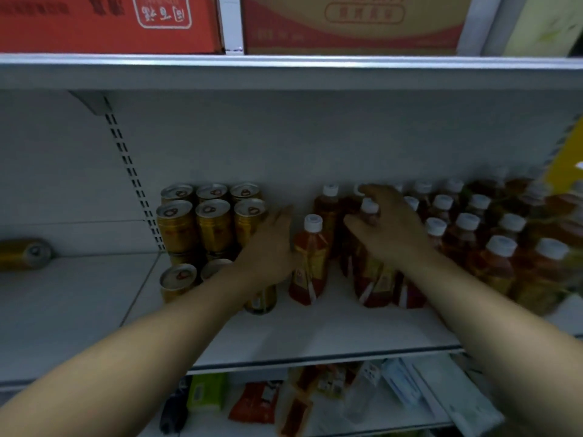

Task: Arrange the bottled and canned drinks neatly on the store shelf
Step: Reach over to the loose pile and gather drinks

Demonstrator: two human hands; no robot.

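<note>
view: head camera, looking forward and down into a white store shelf (331, 329).

left hand (268, 247): reaches in between the cans and the bottles. its palm lies against the side of the front bottle (308, 263), a red-labelled, white-capped bottle standing upright and alone, just ahead of the other bottles. the fingers point toward the back of the shelf and appear extended, not wrapped around anything. whether the hand also touches the cans beside it cannot be told.

right hand (389, 222): rests over the top of a held bottle (369, 216), with the fingers curled around its neck just below the white cap. that bottle stands upright at the left edge of the bottle group.

bottle group (473, 234): amber drinks with white caps, standing in rows from the middle of the shelf to its right edge. the rightmost bottles are blurred.

gold cans (208, 219): stacked in two layers at the left of the bottles, tops facing up. two rows of three form the upper layer; further cans stand in front at shelf level, partly hidden by the left forearm.

fallen can (26, 252): one gold can lies on its side on the neighbouring shelf bay, well apart from the stack.

red cartons (107, 23): stand on the shelf above.

lower shelf: holds mixed packets (252, 402), too blurred to identify.
</note>
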